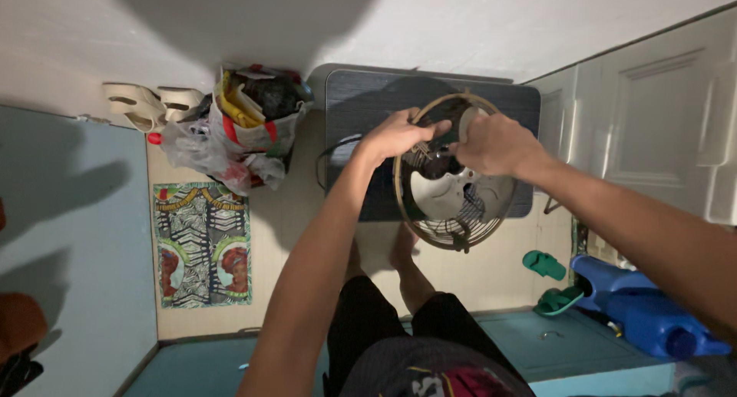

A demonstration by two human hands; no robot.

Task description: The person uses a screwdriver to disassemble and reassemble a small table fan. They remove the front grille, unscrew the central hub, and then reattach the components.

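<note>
A round wire fan guard (453,213) — white blades behind it — is held over a dark table (368,113). The left hand (399,133) and right hand (495,143) each have their grip pinching its upper rim; green sandals (546,265) lie nearby.

A round wire-caged fan (453,174) with pale blades lies face-up on the right part of a dark table, grille rusty.

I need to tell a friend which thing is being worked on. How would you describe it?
Find the dark rectangular table against the white wall. Over it, the left hand and right hand hold a round wire-caged fan, the only circular metal grille among bags and sandals.
</note>
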